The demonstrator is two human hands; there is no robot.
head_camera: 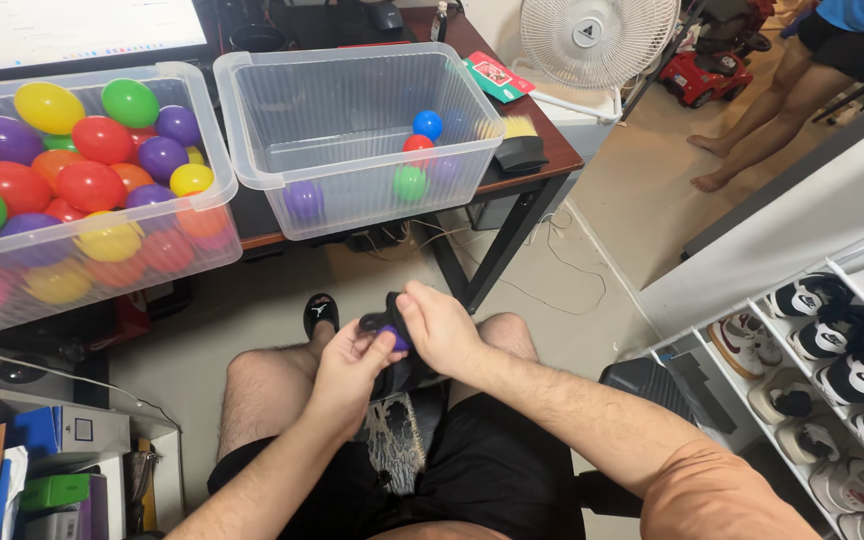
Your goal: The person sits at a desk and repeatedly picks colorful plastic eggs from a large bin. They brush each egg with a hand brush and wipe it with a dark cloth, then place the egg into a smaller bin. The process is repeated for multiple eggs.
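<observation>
Purple plastic shows between the two hands: a small purple egg [393, 340] is pinched over the person's lap, between the knees, mostly hidden, so its long axis cannot be told. The left hand [347, 368] has its fingers curled up around the egg from below; the right hand [439, 327] closes over it from above, fingers bent tight. On the dark wooden desk [542, 150] stand two clear plastic bins. The left bin [202, 215] is heaped with eggs in many colours; the right bin [252, 120] holds only a few. A red and green flat package [498, 77] lies at the desk's far right edge, beside a white fan [592, 35]. Pale floor tiles run to a white shoe rack [832, 360] on the right, and another person's bare legs [752, 120] stand beyond.
</observation>
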